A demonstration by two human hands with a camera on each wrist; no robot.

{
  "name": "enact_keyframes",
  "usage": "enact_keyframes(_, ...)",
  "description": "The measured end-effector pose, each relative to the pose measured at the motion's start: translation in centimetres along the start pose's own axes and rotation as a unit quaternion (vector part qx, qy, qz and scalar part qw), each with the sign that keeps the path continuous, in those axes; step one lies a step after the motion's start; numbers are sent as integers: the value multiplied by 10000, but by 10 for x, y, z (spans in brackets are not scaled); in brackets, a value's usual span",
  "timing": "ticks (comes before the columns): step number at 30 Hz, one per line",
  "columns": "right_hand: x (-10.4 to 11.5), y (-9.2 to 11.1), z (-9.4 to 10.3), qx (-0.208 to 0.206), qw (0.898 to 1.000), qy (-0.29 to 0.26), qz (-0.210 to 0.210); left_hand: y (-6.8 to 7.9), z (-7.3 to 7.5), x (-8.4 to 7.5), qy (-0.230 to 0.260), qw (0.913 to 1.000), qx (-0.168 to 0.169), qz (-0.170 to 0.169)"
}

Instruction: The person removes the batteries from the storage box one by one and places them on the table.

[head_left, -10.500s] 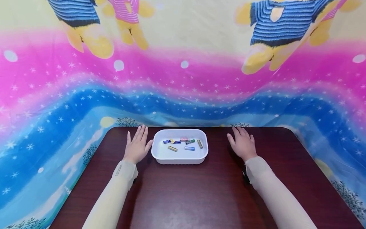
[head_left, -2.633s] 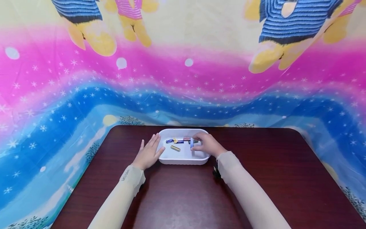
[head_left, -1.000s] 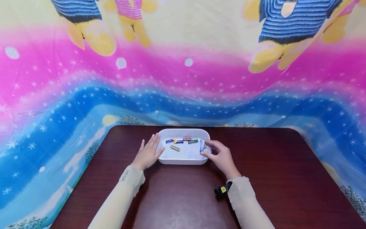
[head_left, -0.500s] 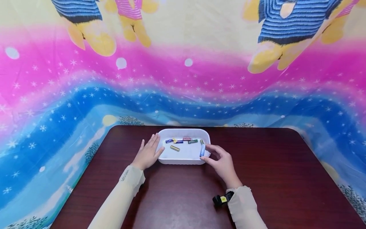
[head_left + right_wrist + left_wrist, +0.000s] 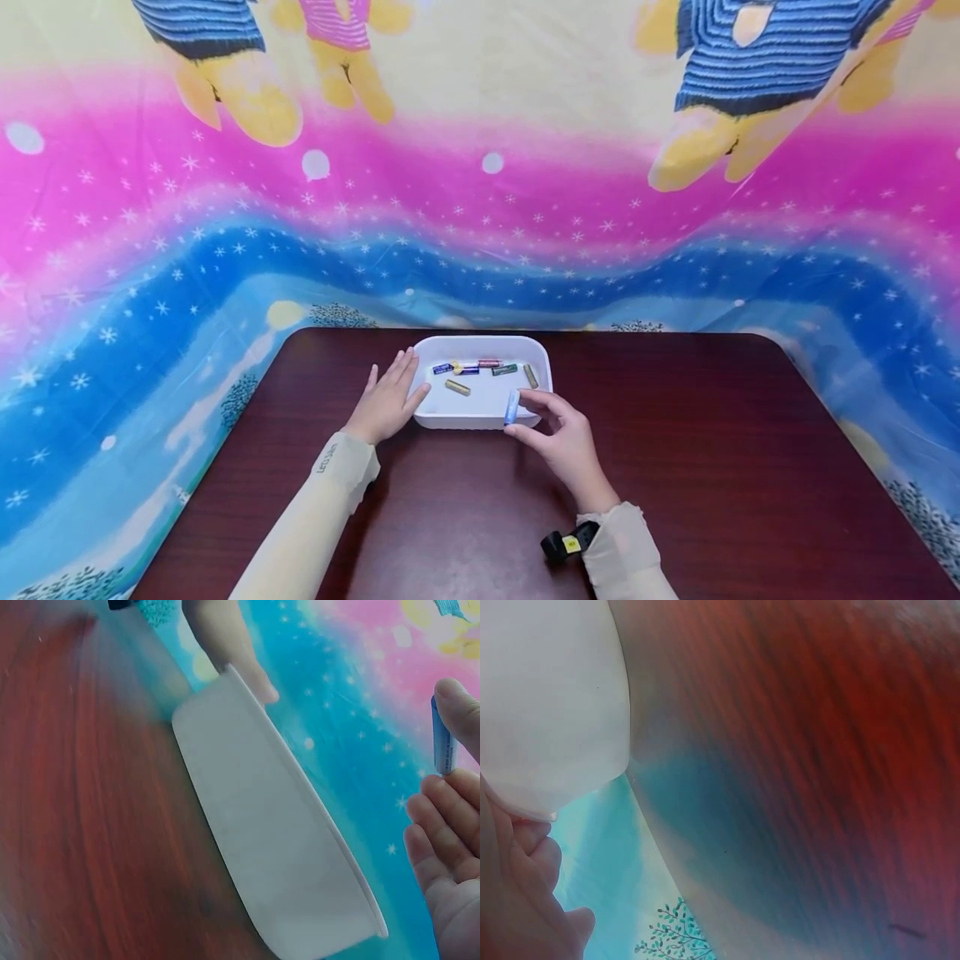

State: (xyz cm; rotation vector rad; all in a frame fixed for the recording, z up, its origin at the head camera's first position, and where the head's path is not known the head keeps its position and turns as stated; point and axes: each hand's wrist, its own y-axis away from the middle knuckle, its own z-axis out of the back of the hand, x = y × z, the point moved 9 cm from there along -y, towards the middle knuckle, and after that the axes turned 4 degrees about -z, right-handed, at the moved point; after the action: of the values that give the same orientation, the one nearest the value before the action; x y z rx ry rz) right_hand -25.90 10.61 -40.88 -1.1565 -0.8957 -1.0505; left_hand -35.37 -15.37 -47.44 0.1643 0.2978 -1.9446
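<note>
A white tray (image 5: pixel 450 422) holds six batteries (image 5: pixel 457 387): two blue, two gold, one red, one green. The right hand (image 5: pixel 568 440), partly screening the tray's near right corner, pinches a light-blue battery (image 5: pixel 512 408) raised by its near rim, farther left than earlier; the left hand (image 5: pixel 382 406), spread, touches the tray's left end.

The head camera looks forward and down from above the near side of the table (image 5: pixel 750 433), well back, covering the tray (image 5: pixel 465 422), left hand (image 5: pixel 384 402), right hand (image 5: pixel 567 443) and far cloth (image 5: pixel 480 250). Both wrist cameras sit low and close, pictures rotated: the left faces the table's far edge past the tray; the right faces the tray's near wall. All views share tray and left hand.
</note>
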Motion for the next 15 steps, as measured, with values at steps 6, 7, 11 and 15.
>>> enact_keyframes(6, -2, 3, -15, 119, 9996, -195, 173, 0, 0, 0, 20, 10000, 45, -1)
enact_keyframes(7, -5, 3, -17, 127, 9995, -210, 181, 0, 0, 0, 12, 10000, 41, -3)
enact_keyframes(11, -17, 0, -26, 148, 9989, -348, 290, 0, 1, 0, 11, 10000, 13, -1)
enact_keyframes(15, -23, 0, -34, 162, 9982, -451, 372, 0, 2, 0, 67, 10000, -23, -10)
